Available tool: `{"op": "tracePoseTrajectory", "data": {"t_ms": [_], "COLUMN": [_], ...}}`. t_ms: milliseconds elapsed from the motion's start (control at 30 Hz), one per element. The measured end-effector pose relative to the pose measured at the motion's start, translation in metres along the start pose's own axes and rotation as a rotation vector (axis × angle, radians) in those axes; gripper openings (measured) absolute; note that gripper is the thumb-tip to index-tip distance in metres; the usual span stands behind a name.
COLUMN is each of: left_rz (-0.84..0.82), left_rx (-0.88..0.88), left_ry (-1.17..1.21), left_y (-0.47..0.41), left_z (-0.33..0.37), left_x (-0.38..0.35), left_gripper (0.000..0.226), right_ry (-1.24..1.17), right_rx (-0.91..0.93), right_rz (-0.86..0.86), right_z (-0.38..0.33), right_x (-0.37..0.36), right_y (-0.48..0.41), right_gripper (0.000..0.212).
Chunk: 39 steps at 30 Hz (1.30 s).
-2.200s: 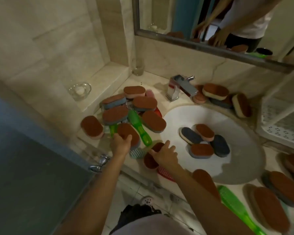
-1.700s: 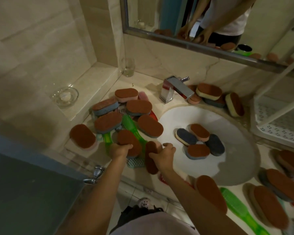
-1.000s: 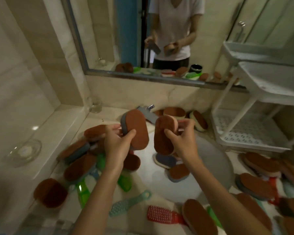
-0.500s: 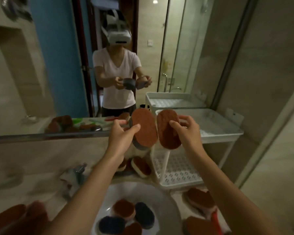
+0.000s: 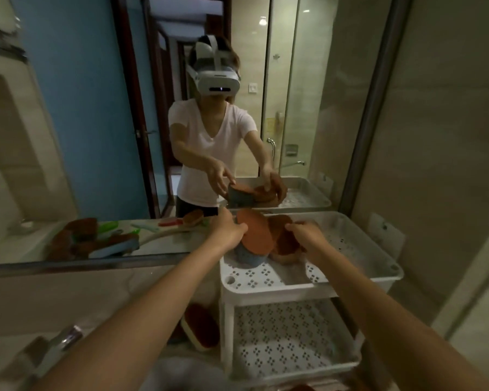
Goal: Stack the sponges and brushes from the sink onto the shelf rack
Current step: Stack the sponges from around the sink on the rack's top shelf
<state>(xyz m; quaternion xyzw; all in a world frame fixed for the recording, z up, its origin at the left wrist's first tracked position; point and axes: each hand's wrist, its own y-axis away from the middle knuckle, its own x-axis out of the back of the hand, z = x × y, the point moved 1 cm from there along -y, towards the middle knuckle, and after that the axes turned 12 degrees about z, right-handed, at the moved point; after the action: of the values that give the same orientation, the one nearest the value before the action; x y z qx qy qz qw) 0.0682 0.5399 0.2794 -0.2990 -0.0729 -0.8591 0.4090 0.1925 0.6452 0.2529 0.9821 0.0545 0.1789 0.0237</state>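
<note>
L hand (image 5: 227, 231) grips a blue-backed sponge (image 5: 254, 235) & R hand (image 5: 305, 235) grips a 2nd sponge (image 5: 284, 239), both tilted side by side low in the rack's top tray (image 5: 350, 277), prob. to land them close, saving room.

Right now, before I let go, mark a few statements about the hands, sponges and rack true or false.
1. The left hand and the right hand each hold a sponge. True.
2. Both hands are over the lower shelf. False: they are over the top shelf.
3. The left hand's sponge has a blue base. True.
4. The right hand holds a green brush. False: it holds a brown sponge.
5. A third sponge sits beside the rack. True.
</note>
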Motion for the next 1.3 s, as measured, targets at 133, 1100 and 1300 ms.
{"op": "tracePoseTrajectory", "data": {"t_ms": [133, 1100, 1300], "left_rz": [0.041, 0.086, 0.074], "left_rx": [-0.161, -0.334, -0.342], "left_ry": [-0.252, -0.408, -0.448], "left_y": [0.0, 0.027, 0.03], "left_z": [-0.001, -0.026, -0.023], "left_x": [-0.008, -0.018, -0.014], "left_gripper": [0.034, 0.055, 0.059], "right_ry": [0.161, 0.564, 0.572], "right_rx": [0.148, 0.608, 0.61], "right_rz": [-0.097, -0.368, -0.382], "right_z": [0.002, 0.009, 0.009], "right_x": [0.001, 0.019, 0.018], "right_y": [-0.003, 0.016, 0.02], "right_gripper": [0.036, 0.066, 0.071]}}
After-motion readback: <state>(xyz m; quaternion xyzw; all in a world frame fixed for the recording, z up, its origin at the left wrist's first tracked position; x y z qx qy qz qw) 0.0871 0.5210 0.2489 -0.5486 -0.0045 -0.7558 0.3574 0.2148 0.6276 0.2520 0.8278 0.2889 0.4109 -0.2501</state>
